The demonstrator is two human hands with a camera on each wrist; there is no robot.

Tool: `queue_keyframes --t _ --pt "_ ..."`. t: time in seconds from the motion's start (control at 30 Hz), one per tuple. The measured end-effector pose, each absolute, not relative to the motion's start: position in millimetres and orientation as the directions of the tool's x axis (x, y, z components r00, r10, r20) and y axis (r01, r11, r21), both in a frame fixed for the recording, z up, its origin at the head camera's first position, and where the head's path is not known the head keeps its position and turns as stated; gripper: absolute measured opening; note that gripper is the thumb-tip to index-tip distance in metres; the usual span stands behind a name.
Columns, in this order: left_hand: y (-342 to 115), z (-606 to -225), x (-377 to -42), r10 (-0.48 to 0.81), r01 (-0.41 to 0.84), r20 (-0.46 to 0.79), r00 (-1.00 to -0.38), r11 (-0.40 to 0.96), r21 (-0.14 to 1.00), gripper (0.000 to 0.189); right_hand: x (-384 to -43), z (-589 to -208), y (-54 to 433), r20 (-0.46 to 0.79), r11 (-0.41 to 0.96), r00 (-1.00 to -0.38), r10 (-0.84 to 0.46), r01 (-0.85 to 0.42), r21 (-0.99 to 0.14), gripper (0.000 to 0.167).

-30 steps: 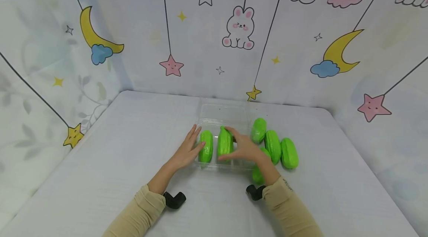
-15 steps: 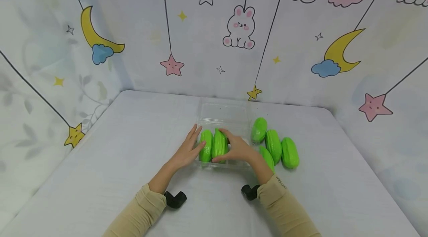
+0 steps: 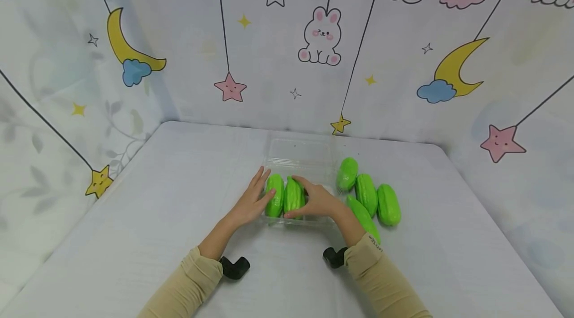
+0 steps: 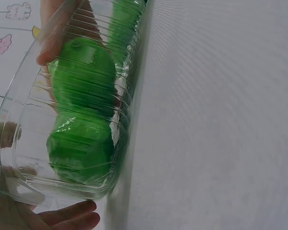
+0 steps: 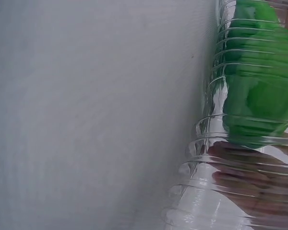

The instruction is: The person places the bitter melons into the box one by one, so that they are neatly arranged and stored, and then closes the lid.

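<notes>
A clear plastic box (image 3: 309, 222) with its lid (image 3: 300, 149) folded back lies on the white table. Inside, at its left end, is a ribbed green gourd (image 3: 277, 187), seen through the wall in the left wrist view. My left hand (image 3: 245, 204) rests at the box's left side, fingers straight, thumb reaching over that gourd. Right beside it stands a second green gourd (image 3: 293, 195). My right hand (image 3: 321, 202) grips this one, thumb at its near end and fingers at the far end. In the right wrist view my fingers (image 5: 249, 167) show through the box wall below the gourd (image 5: 261, 93).
Several more green gourds (image 3: 366, 195) lie to the right of the box, one (image 3: 364, 218) partly behind my right forearm. Black wrist devices (image 3: 235, 268) stick out from both sleeves. A patterned white curtain (image 3: 269, 59) stands behind the table.
My right hand has moved left with the second gourd, bringing it beside the first. More of the gourd by my right forearm now shows. My left hand stays about where it was.
</notes>
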State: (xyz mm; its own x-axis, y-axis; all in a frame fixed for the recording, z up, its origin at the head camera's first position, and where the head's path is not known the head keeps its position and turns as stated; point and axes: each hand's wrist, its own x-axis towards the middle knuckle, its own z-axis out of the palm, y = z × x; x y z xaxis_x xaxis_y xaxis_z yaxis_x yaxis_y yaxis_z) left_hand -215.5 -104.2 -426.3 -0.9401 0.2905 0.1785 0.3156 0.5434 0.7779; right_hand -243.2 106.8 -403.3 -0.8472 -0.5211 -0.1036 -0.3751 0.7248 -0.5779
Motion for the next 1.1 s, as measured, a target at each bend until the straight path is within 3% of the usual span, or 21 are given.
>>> queue_keyframes --t 1.1 --pt "-104.1 -425.8 -215.7 0.285 0.308 0.171 -0.943 0.558 0.770 0.061 -240.8 -398.0 114.8 -0.080 0.698 -0.843 -0.532 -0.383 -0.605 0.105"
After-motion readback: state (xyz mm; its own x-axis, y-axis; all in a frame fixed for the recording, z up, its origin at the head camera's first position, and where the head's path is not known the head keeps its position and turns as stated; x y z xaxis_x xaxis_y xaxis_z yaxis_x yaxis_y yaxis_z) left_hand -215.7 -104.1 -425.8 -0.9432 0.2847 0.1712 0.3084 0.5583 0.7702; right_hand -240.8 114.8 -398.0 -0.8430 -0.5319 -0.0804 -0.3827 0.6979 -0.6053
